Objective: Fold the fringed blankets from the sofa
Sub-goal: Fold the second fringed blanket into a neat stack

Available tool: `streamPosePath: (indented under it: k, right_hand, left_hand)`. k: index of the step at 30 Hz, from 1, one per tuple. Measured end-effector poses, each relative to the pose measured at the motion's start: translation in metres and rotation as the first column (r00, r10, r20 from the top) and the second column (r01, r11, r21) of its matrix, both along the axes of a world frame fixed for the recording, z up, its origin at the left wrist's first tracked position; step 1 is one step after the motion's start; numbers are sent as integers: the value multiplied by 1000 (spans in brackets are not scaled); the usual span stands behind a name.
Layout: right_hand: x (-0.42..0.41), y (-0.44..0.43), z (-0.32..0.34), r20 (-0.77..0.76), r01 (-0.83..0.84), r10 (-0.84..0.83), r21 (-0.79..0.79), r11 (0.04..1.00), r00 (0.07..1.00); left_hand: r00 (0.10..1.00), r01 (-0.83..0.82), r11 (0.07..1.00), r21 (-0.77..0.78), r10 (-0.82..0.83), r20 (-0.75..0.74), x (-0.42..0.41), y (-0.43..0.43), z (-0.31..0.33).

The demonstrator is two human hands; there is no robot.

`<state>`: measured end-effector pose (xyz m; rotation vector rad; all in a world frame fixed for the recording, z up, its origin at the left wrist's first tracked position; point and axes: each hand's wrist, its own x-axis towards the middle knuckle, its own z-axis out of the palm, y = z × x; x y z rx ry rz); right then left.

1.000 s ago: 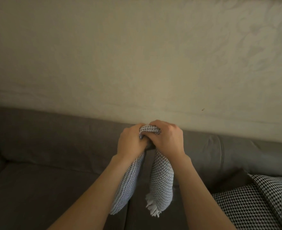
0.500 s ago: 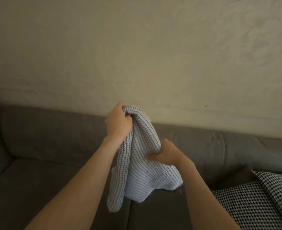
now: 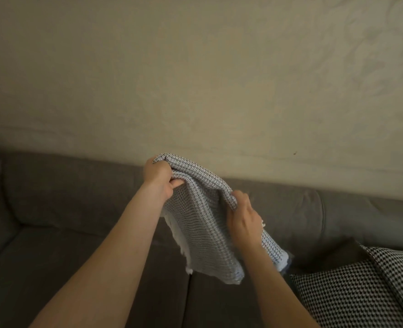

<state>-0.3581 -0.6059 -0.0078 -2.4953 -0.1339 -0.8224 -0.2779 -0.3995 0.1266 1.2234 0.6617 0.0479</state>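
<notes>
A grey sofa (image 3: 65, 185) is seen along a pale wall (image 3: 195, 79), and on its seat at the right edge a black-and-white houndstooth textile (image 3: 352, 292) is carried (whether cushion or folded blanket cannot be told). A light blue-grey knitted blanket (image 3: 207, 223) is held in the air in front of the sofa's backrest, clear of the seat, bunched and draped between the two hands. Its upper end is gripped by the left hand (image 3: 159, 179), whose fingers are curled tightly round the gathered cloth. Lower and to the right, a side edge is grasped by the right hand (image 3: 243, 217), the fingers being bent round the fold while the back of the hand is turned to the camera. A pale fringe (image 3: 179, 247) is shown along the hanging left edge, and the lower corner is seen dangling above the seat, near the seam between the seat cushions
</notes>
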Motion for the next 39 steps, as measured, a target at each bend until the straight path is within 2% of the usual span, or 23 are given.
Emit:
streamPosePath:
  k: [2, 3, 5, 8, 10, 11, 13, 16, 19, 22, 25, 26, 28, 30, 32, 39]
  right_hand:
    - [-6, -1, -5, -113, -58, 46, -98, 993, 992]
    - [-8, -1, -9, -169, -77, 61, -91, 993, 984]
    - [-7, 2, -12, -259, -108, 136, 118, 987, 956]
    - [-6, 10, -3, -293, -106, 267, 468, 877, 918]
    - [-9, 14, 10, -348, -133, 387, 572, 809, 854]
    - [-9, 16, 15, -385, -155, 431, 572, 805, 816]
    - [-6, 22, 17, -443, -189, 432, 493, 849, 786]
    - [7, 30, 12, -429, -139, 263, 299, 944, 864]
    - [18, 29, 14, -406, -126, 221, 248, 961, 887]
    - [21, 25, 22, -397, -96, 168, 194, 976, 902]
    - [22, 23, 32, -388, -18, 20, 8, 1000, 921]
    - [22, 22, 34, -371, -10, -5, -41, 999, 929]
    - [24, 19, 39, -324, -6, -24, -91, 996, 946]
    - [26, 16, 42, -291, -28, -7, -116, 993, 957]
    - [29, 13, 47, -268, -53, 18, -126, 991, 963]
    - [34, 3, 51, -218, -136, 86, -226, 965, 972]
  left_hand:
    - [999, -19, 999, -51, 17, -42, -4, -3, 1]
    - [999, -17, 998, -63, 14, -52, -6, -6, 2]
    - [999, -5, 996, -85, 2, -44, -11, -12, 7]
    - [999, -43, 994, -104, 39, -34, -12, -22, 3]
    - [990, -141, 973, -184, 139, -26, -10, -26, -2]
    - [983, -183, 959, -214, 182, -26, -8, -28, -4]
    - [970, -238, 941, -241, 242, -15, -8, -29, -4]
    - [950, -291, 910, -296, 311, 19, -6, -27, -2]
    - [941, -313, 904, -291, 337, 36, -5, -20, -1]
    - [957, -269, 957, -108, 279, 86, -1, -10, -10]
    - [987, -158, 957, 243, 150, 52, 0, 7, -26]
    - [996, -81, 915, 395, 86, 5, 0, 14, -33]
    - [988, 125, 763, 634, -38, -149, -3, 23, -48]
    - [941, 318, 651, 689, -128, -313, -8, 26, -62]
    - [890, 444, 518, 731, -163, -425, -15, 26, -70]
    - [841, 504, 152, 850, -312, -443, -29, 19, -81]
